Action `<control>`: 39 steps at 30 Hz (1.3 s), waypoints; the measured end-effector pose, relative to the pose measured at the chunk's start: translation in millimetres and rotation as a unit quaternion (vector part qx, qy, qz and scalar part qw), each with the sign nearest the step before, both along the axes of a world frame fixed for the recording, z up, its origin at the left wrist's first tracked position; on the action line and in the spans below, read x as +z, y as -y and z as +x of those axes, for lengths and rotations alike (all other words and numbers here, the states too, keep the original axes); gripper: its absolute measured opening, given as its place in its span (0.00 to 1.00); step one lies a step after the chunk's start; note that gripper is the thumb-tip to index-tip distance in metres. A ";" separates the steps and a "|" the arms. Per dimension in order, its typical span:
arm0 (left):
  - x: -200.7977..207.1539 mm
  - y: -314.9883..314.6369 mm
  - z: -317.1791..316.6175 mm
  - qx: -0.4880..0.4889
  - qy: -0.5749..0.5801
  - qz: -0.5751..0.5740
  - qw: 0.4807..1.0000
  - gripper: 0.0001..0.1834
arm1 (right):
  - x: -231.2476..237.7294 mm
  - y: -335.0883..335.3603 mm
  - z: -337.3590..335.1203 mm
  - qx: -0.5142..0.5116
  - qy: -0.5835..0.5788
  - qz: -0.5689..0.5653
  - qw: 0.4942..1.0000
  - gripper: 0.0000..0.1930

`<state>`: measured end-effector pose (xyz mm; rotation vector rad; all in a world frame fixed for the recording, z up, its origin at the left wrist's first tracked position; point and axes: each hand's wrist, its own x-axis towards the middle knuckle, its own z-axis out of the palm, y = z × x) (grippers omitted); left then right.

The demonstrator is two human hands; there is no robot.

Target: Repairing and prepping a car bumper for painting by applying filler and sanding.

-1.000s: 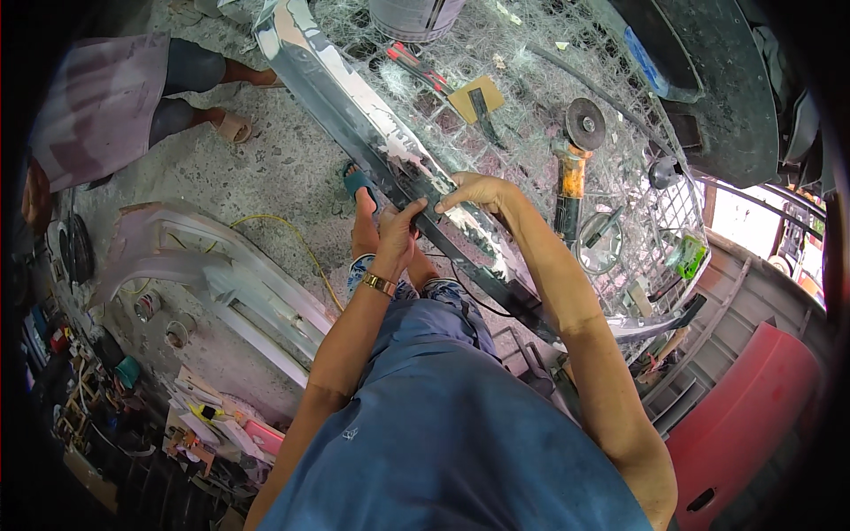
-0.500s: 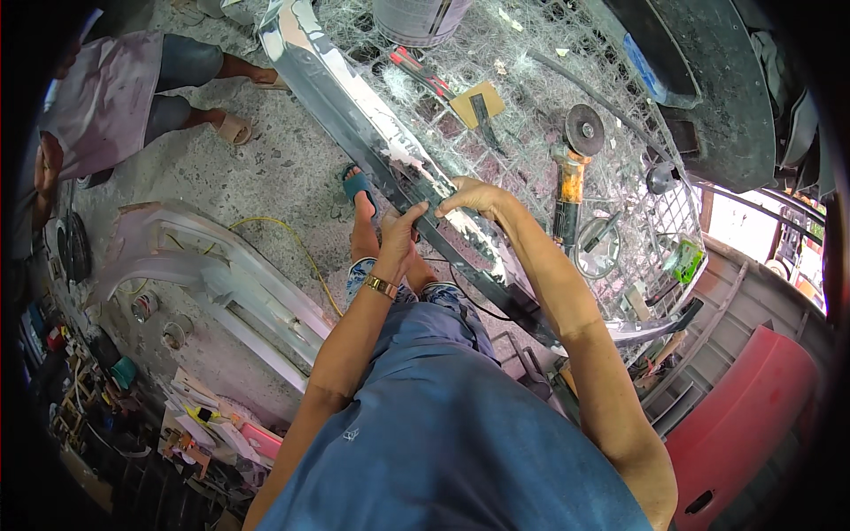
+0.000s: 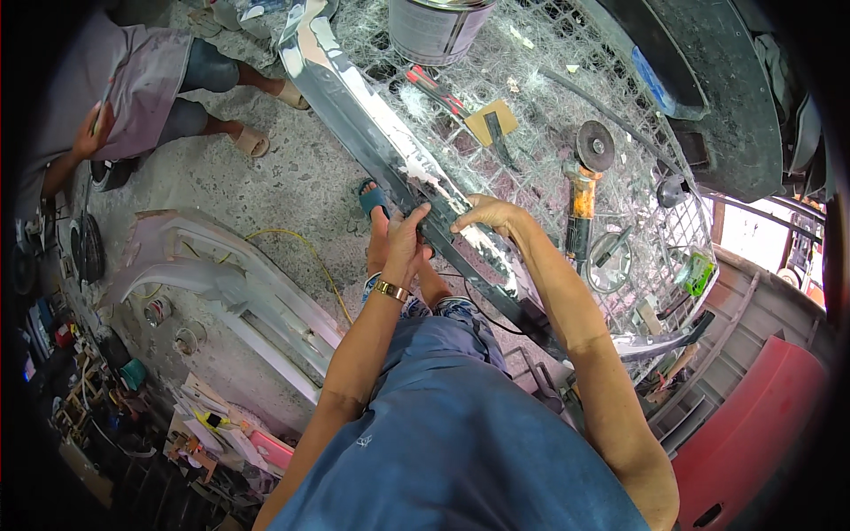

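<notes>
A long dark car bumper with white filler patches lies along the near edge of a wire-mesh table. My left hand grips its near edge, thumb on top and the other fingers mostly hidden. Just to the right, my right hand is curled over the patched side of the same bumper, fingertips pressed to it. Beyond my hands are an orange and black angle grinder, a red and black utility knife and a tan square pad with a dark strip across it.
A large tin stands at the table's far side. Another person is at the upper left, a thin stick in hand. A grey bumper and a yellow cord lie on the floor at left. A red panel is at lower right.
The whole view has shifted, so the scene sits slightly lower and further right. Both my hands stay on the bumper. The other person's hand with the stick has come further into view.
</notes>
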<state>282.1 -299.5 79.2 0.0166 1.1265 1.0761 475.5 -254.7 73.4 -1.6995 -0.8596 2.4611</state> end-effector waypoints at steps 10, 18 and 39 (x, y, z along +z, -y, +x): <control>1.6 -2.4 4.5 0.023 0.014 0.000 1.000 0.15 | 19.0 -2.9 -2.2 0.018 -0.017 0.016 1.000 0.35; -3.9 -1.7 3.9 0.026 0.057 0.003 0.998 0.17 | 25.1 -2.9 -3.5 0.008 -0.001 0.040 0.999 0.36; -7.3 -3.7 5.1 0.020 0.032 -0.006 0.999 0.13 | 1.5 -16.1 -12.8 -0.025 -0.089 0.060 0.994 0.31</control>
